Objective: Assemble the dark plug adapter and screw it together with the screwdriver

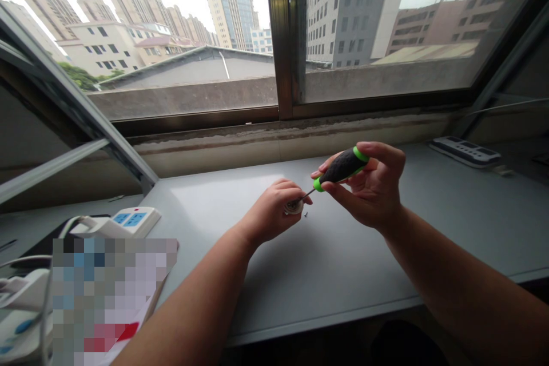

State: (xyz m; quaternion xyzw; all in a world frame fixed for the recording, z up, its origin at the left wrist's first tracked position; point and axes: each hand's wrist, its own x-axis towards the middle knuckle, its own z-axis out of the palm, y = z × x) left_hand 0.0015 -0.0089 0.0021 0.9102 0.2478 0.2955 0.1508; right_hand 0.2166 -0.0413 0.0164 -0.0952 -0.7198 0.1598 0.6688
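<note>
— The grey tabletop (343, 251) is lying under a city window; what is happening mid-surface?

— The left hand (270, 214) is closing its grip round a small round fitting (294, 206); the right hand (373, 183) is gripping a screwdriver (341, 167), tip engaged. One loose screw (306, 214) is lying beside it, so work seems part done.

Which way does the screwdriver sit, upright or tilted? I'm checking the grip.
Tilted. The screwdriver slants down-left in the right hand, its tip at the small round part held by the left hand.
</note>
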